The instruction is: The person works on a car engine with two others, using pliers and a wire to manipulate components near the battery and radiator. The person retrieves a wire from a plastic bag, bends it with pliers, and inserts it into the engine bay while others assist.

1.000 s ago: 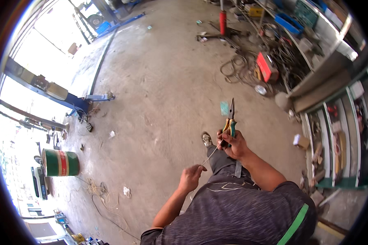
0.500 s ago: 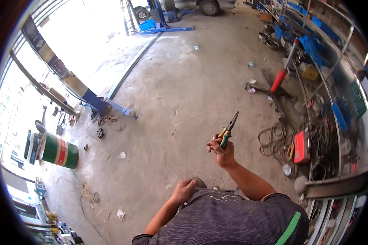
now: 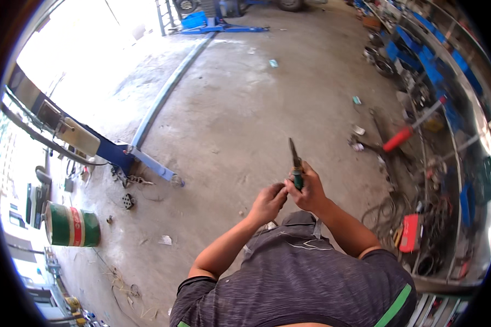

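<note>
My right hand (image 3: 306, 188) is closed around needle-nose pliers (image 3: 295, 159) with green and yellow grips, their dark jaws pointing up and away from me. Close against it on the left, my left hand (image 3: 270, 201) is closed, its thumb and fingertips pinched together beside the grips. The thin wire that ran between both hands a moment ago is hidden by the fingers now. Both hands are in front of my body, above the concrete floor (image 3: 229, 158).
A green drum (image 3: 60, 224) with a red band and a blue lift post (image 3: 120, 158) with its low arm stand at left. To the right are a red-handled jack (image 3: 401, 139), coiled hoses (image 3: 384, 218), a red box (image 3: 410, 233) and cluttered shelving (image 3: 447, 109). Wires (image 3: 120, 289) lie at lower left.
My left hand has risen from near my waist to meet the right hand. The pliers have turned from leaning right to nearly upright. My view has shifted left.
</note>
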A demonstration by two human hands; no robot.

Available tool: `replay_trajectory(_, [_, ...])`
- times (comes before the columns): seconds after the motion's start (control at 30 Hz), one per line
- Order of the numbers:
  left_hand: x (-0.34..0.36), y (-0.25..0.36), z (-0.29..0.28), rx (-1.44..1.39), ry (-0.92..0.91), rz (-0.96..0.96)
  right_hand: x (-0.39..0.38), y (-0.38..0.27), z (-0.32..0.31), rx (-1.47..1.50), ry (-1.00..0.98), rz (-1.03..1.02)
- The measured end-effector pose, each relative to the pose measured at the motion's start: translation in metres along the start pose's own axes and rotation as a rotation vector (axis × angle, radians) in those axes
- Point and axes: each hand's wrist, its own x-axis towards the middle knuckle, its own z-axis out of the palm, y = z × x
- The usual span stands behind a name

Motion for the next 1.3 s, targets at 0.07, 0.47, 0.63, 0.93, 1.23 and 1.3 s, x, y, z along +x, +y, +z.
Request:
replay_trajectory(0.07, [0.052, 0.015, -0.041, 0.245, 0.08, 0.133, 0.062, 0.026, 0.017, 0.038, -0.048, -0.005])
replay_trajectory(0.47, [0.343, 0.134, -0.396, -0.589, 0.132, -0.031, 0.516, 0.176, 0.156, 0.141, -0.476, -0.292])
replay_trajectory(0.63, [0.427, 0.188, -0.539, -0.877, 0.13, -0.007, 0.696, 0.211, 0.259, 0.327, -0.707, -0.459])
replay_trajectory(0.93, [0.614, 0.202, -0.801, -1.193, 0.003, 0.138, 0.987, 0.248, 0.447, -0.031, -0.73, -0.655])
replay_trajectory(1.23, [0.771, 0.271, -1.055, -1.217, 0.002, 0.093, 1.252, 0.273, 0.609, -0.064, -0.696, -0.7])
replay_trajectory(1.3, [0.805, 0.281, -1.109, -1.203, 0.035, 0.097, 1.308, 0.281, 0.646, -0.032, -0.668, -0.713])
